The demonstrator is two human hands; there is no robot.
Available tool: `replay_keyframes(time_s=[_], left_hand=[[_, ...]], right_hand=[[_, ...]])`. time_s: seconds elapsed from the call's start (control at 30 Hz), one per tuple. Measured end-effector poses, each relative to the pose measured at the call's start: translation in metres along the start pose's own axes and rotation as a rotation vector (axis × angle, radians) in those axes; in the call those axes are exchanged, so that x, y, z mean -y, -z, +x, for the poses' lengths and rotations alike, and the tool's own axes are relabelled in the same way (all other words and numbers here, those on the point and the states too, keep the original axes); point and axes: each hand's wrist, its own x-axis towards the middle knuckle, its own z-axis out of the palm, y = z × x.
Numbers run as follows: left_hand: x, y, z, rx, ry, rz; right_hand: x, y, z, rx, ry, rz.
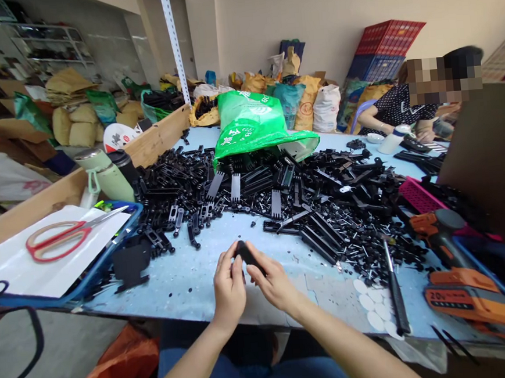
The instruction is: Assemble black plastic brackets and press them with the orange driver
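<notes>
Two bare hands, the left and the right, are half closed, and fingertips of both pinch one small black elongated part. This part is above the near edge of the pale blue table, at six o'clock from the bright green plastic bag.

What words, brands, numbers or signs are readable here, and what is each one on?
"20V": on the orange and black power tool; the smaller line below is too small to read.
Too blurred to read surely: white characters on the green bag, print on the round white-and-red item, and red marks on the white sack.
</notes>
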Motion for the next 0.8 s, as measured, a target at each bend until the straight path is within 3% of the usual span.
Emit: replay_keyframes(time_s=[0.07,0.1,0.17,0.23,0.33,0.47,0.6,0.67,0.8], left_hand=[[0.017,0.000,-0.012,0.031,0.084,0.156],[0.023,0.002,-0.015,0.082,0.051,0.276],[0.030,0.007,-0.013,0.261,-0.139,0.508],[0.028,0.010,-0.001,0.519,-0.350,0.636],[0.018,0.004,0.016,0.795,-0.505,0.738],[0.014,-0.006,0.012,0.765,-0.471,0.902],[0.020,-0.001,-0.001,0.708,-0.322,0.896],[0.021,0.001,-0.002,0.743,-0.297,0.802],[0.022,0.000,0.006,0.823,-0.280,0.659]], right_hand=[[-0.016,0.020,0.010,0.091,-0.063,-0.186],[-0.026,0.034,0.016,0.046,-0.137,-0.308],[-0.047,0.065,0.029,-0.155,-0.331,-0.532],[-0.065,0.090,0.044,-0.296,-0.468,-0.651],[-0.084,0.109,0.066,-0.324,-0.546,-0.688],[-0.089,0.112,0.076,-0.326,-0.585,-0.682],[-0.074,0.109,0.048,-0.341,-0.490,-0.700],[-0.064,0.106,0.020,-0.199,-0.375,-0.685],[-0.044,0.092,-0.038,0.383,-0.095,-0.672]])
